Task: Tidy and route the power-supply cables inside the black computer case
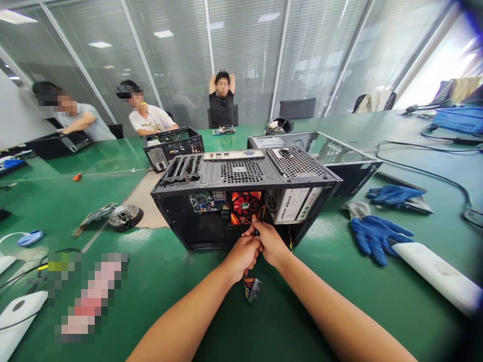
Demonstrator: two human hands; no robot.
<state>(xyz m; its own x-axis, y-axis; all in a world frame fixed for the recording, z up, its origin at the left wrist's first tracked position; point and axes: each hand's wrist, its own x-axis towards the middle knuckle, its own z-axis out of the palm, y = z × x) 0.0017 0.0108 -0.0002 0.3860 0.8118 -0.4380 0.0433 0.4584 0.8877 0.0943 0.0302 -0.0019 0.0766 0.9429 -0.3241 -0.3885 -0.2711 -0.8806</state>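
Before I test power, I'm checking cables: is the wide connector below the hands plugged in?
Unplugged: the connector is outside the case, below the left hand, its end bare.

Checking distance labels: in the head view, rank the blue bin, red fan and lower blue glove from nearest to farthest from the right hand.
1. Red fan, inside the open case.
2. Lower blue glove, on the right.
3. Blue bin, far right.

- View: one, head-worn, set above the near side of the tabletop [158, 281].
- Facing: forward and down, across to the far edge and the glass partition [245, 50] beyond.
- Nearness: left hand [242, 256] and right hand [269, 242] close; computer case [241, 172] just past them; far edge well apart.
- Field: wide; partition uprights [209, 40] splay outward toward the top.
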